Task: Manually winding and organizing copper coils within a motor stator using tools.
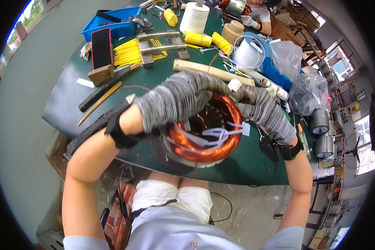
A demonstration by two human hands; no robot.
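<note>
A motor stator [204,160] with a thick ring of copper windings stands near the front edge of the green table. White lacing cord [216,135] is knotted across the windings' near right part. My left hand [177,100], in a grey knitted glove, reaches over the far left of the ring with its fingers curled at the rim. From the right, my right hand [264,108], gloved alike, closes its fingers on the ring's far right rim. Between the fingertips shows a small white piece [234,85], too blurred to name. The gloves hide the far windings.
Behind lie a pale wooden rod [212,71], yellow sleeving strips [127,53] under metal bars, and a white cord spool [194,17]. A phone [102,48] leans on a wooden block at left, near a blue bin [112,23]. Across the table, another person's gloved hand [248,21] touches a motor.
</note>
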